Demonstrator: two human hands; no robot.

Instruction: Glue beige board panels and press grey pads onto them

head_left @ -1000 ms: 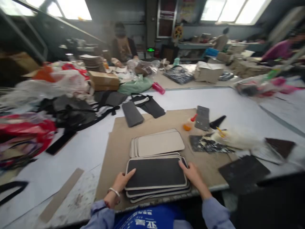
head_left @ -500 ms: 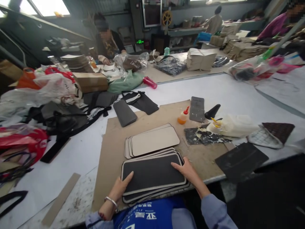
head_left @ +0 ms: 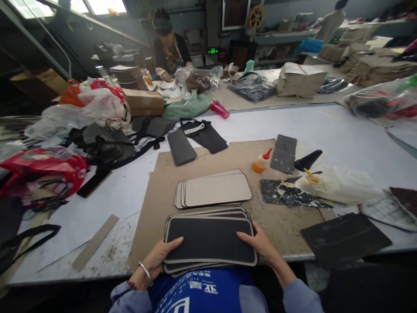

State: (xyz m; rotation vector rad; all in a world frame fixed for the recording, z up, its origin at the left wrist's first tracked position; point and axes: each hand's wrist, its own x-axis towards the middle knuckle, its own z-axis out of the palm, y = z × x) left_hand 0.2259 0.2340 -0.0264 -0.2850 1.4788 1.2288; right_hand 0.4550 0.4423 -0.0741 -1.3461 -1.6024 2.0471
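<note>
A fanned stack of black panels with beige borders and rounded corners (head_left: 208, 239) lies at the table's front edge, close to my blue apron (head_left: 195, 291). My left hand (head_left: 158, 258) is closed on its left end, thumb on top and fingers hidden beneath or behind. At the right end my right hand (head_left: 262, 243) grips likewise, its thumb over the top panel. Just beyond lies a smaller stack of plain beige panels with dark edges (head_left: 218, 190), touched by neither hand. Both stacks rest on a brown board (head_left: 146, 217).
On the right are a squeeze bottle with red tip (head_left: 260, 161), a grey panel (head_left: 283, 153), a whitish glue container (head_left: 339, 184) and a black sheet (head_left: 345, 239). Plastic bags (head_left: 81, 117) crowd the left. Across the table a person (head_left: 171, 50) works. A pink bottle (head_left: 220, 109) lies behind.
The view has swung left, so the surroundings sit further right. The black stack lies straighter, with a wider gap to the beige stack. Both hands keep their hold on its ends.
</note>
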